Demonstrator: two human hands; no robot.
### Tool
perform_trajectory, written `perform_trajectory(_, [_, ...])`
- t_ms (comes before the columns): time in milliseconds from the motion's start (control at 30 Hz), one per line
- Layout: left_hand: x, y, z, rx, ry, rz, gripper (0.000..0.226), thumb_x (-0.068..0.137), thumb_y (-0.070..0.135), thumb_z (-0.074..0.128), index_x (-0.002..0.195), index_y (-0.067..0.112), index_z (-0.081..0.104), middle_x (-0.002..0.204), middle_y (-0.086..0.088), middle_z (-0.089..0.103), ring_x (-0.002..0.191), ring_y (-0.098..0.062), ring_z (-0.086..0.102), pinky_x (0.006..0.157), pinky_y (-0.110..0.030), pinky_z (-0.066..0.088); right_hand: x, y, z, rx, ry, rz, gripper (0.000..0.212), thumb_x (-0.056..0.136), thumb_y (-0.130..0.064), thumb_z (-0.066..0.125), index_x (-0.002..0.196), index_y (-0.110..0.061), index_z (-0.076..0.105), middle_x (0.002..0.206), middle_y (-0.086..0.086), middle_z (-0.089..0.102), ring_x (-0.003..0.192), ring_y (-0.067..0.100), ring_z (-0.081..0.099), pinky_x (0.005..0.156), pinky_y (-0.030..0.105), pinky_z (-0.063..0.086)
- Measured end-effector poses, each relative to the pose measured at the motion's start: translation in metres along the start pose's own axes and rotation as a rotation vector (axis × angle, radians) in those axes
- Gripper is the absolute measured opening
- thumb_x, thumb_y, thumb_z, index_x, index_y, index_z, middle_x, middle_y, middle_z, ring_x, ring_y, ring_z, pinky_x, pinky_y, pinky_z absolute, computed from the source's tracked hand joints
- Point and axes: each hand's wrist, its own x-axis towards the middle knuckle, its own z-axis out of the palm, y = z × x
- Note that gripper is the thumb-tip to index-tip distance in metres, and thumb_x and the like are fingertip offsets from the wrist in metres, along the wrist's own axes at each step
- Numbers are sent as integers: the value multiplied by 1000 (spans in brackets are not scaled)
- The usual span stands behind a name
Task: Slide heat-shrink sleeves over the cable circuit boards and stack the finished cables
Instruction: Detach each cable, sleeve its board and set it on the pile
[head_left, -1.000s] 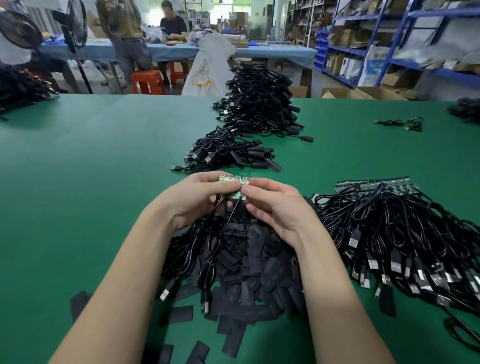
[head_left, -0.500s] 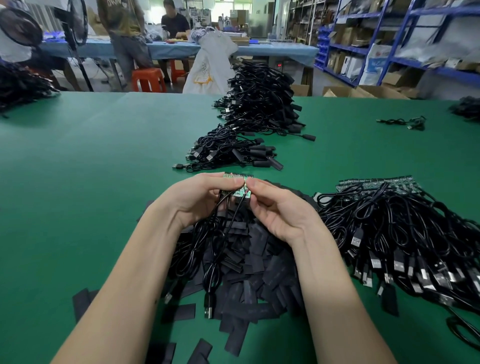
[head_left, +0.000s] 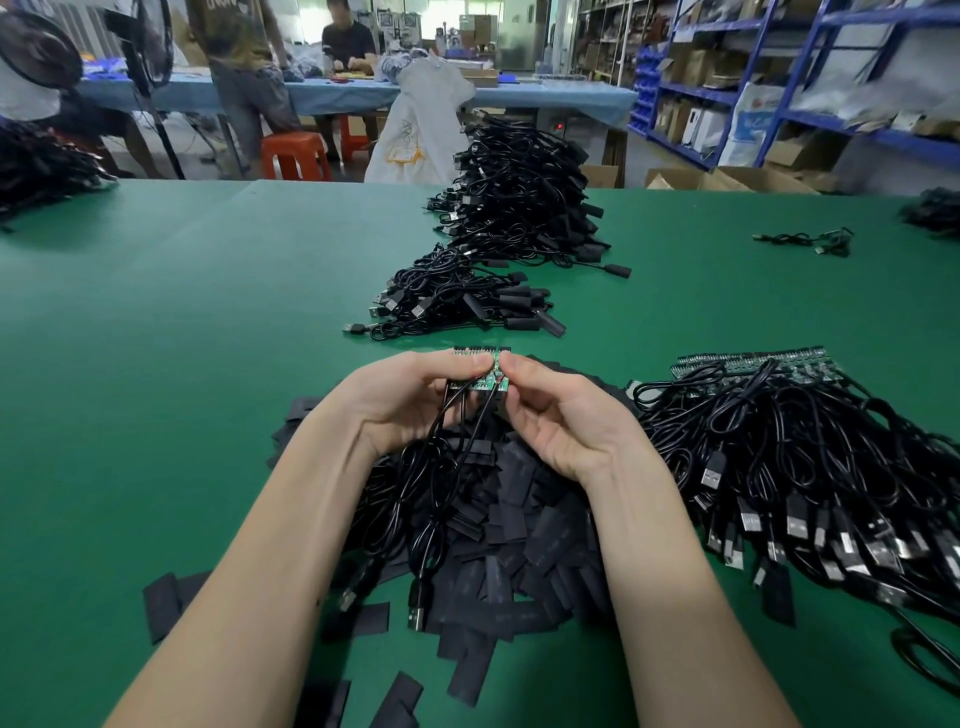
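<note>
With both hands' fingers, left hand (head_left: 410, 395) and right hand (head_left: 561, 415), pinching a bare circuit-board strip (head_left: 480, 370) above the loose sleeves (head_left: 519, 519), you've stacked two finished piles (head_left: 467, 301), but many unsleeved cables (head_left: 805, 467) remain.

You get bright, even overhead light; soft shadows under your fingers (head_left: 470, 366); beyond them, edges bow and blur.

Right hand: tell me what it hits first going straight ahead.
Probably the small near stack of sleeved black cables, across bare green table; depth is uncertain. The right hand pinches the green circuit-board strip.
</note>
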Motion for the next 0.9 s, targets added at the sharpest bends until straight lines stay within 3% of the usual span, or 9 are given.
perform_trajectory(267, [1,-3,0,-67,17,-43,8,70,14,74,71,14,81,75,4,74,58,-3,67,55,-14,55,0,2,1,35,8,16,11,60,-3,81,71,-2,79,76,6,72,60,9,66,51,15,55])
perform_trajectory(367, [2,-4,0,-138,-30,-45,12,69,16,76,79,13,82,81,1,74,63,-5,68,60,-14,58,-2,1,2,62,-8,9,11,61,-5,81,72,-4,80,75,4,73,59,7,66,52,14,55])
perform_trajectory(500, [3,-2,-4,-141,14,-30,21,73,17,77,92,12,74,80,1,72,60,-6,64,54,-14,55,-5,-3,1,-45,-14,-45,20,62,-13,86,81,-10,81,84,2,72,63,7,64,52,14,54])
perform_trajectory(633, [3,7,-26,63,306,74,24,78,20,80,99,11,71,82,-1,69,62,-8,62,57,-18,52,-11,-13,-8,-127,43,-96,5,68,-17,86,69,-17,81,71,-2,68,57,6,61,51,14,53])
perform_trajectory(733, [1,7,-37,603,668,153,36,84,35,81,113,18,69,101,2,69,84,-15,65,80,-30,53,-9,-12,-7,-343,111,-135,9,81,-19,82,88,-17,77,69,-6,69,59,6,62,51,14,50])
perform_trajectory(800, [-1,8,-33,936,841,306,42,85,43,77,119,21,65,110,5,66,101,-14,62,91,-32,50,-7,-10,-4,-404,143,-164,16,85,-17,80,99,-14,73,70,-6,71,59,5,64,50,15,49])
perform_trajectory(833, [-2,11,-27,967,833,389,36,86,43,76,114,23,67,108,7,68,99,-10,63,88,-28,50,-7,-9,-2,-407,153,-184,18,85,-16,81,100,-12,73,71,-5,72,60,6,65,51,15,50])
perform_trajectory(900, [-5,18,-14,757,581,388,21,89,41,74,103,25,71,101,8,72,85,0,68,75,-20,54,-5,-8,1,-382,140,-223,18,85,-14,80,101,-10,73,75,-3,75,63,8,69,56,16,53])
